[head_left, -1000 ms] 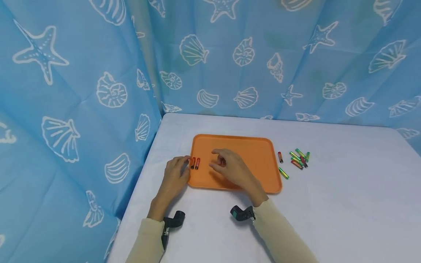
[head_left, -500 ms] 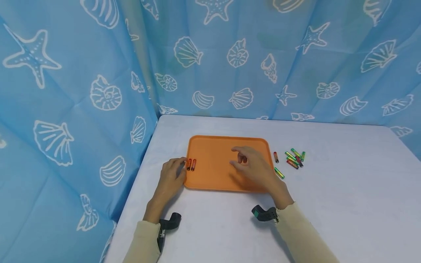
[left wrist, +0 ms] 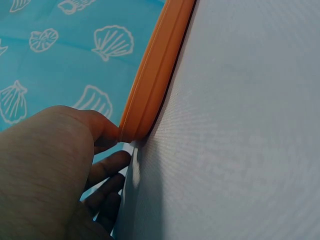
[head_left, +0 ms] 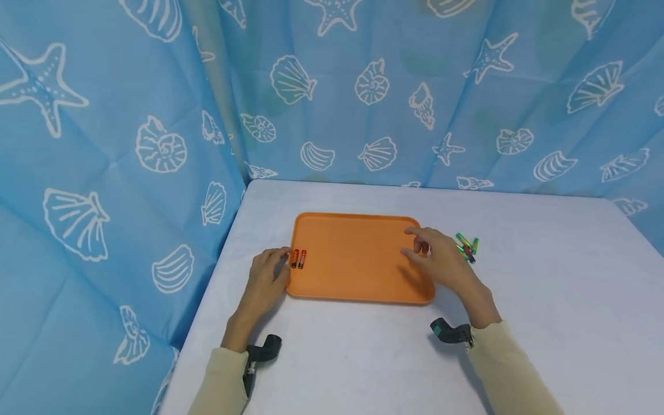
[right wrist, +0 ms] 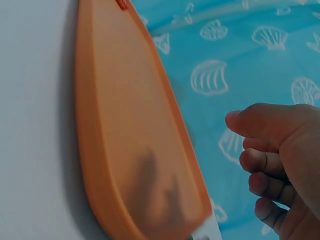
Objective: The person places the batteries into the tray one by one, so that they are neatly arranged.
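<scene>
An orange tray (head_left: 358, 259) lies on the white-covered table. Two red batteries (head_left: 302, 259) stand side by side along its left end, their dark ends toward the person. My left hand (head_left: 264, 279) rests at the tray's left rim; in the left wrist view its thumb touches the rim (left wrist: 155, 75) and the other fingers hang loosely beside it. Over the tray's right end hovers my right hand (head_left: 441, 259), thumb and forefinger apart with nothing between them. Just beyond it lies a loose pile of green and red batteries (head_left: 469, 249), partly hidden by that hand.
A blue curtain (head_left: 332, 115) with white shell prints hangs behind and to the left of the table. White tablecloth (head_left: 560, 288) stretches out right of the tray. Each wrist carries a black camera mount (head_left: 451, 332).
The right hand has swept rightward from the tray's middle to its right end, now covering some of the loose batteries. The left hand stays at the left rim, and the view has shifted slightly.
</scene>
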`<state>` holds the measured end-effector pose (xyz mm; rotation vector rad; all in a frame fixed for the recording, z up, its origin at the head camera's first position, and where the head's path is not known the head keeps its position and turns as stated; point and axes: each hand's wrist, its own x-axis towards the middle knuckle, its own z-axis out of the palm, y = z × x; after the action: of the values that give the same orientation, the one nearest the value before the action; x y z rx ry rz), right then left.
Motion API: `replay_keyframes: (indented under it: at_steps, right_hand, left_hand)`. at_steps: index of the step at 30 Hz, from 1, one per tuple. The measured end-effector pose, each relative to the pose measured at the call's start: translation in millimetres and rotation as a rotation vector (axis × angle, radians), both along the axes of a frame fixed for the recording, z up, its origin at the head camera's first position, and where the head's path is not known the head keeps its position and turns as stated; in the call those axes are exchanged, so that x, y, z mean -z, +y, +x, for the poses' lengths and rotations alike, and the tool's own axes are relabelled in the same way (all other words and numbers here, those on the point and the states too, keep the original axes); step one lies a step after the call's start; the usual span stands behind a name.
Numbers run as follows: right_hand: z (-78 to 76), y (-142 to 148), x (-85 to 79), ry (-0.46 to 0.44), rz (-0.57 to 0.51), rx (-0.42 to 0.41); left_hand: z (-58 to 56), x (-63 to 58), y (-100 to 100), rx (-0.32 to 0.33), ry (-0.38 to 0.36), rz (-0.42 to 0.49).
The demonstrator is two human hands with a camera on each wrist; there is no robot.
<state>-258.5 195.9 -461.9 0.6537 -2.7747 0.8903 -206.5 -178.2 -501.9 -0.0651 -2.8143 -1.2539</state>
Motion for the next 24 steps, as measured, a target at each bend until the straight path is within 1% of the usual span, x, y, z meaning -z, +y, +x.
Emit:
replay_keyframes:
  at_steps: [4,6,12,14,18,24]
  right_hand:
    - [-2.5,20.2,-0.1,-0.021,0.029,0.027]
    - [-5.0,29.6,0.8,-0.048,0.040,0.043]
    - [-14.7,51.7,6.8,-0.099,0.066,0.072]
    - [-17.8,55.9,9.1,-0.105,0.072,0.074]
    - [-21.9,61.7,13.6,-0.144,0.064,0.072]
    - [-23.7,67.4,19.8,-0.253,0.059,0.078]
  left_hand:
    - [-0.7,-0.4,0.0,0.003,-0.002,-0.021]
    - [-0.8,-0.3,-0.1,0.002,0.001,-0.025]
    - [-0.2,1.5,-0.6,0.000,-0.005,-0.003]
    - [0.1,2.1,-1.0,-0.001,-0.006,0.005]
    - [-0.1,2.6,-1.7,-0.004,0.001,-0.002]
    - [-1.5,2.0,-1.7,0.000,0.000,-0.009]
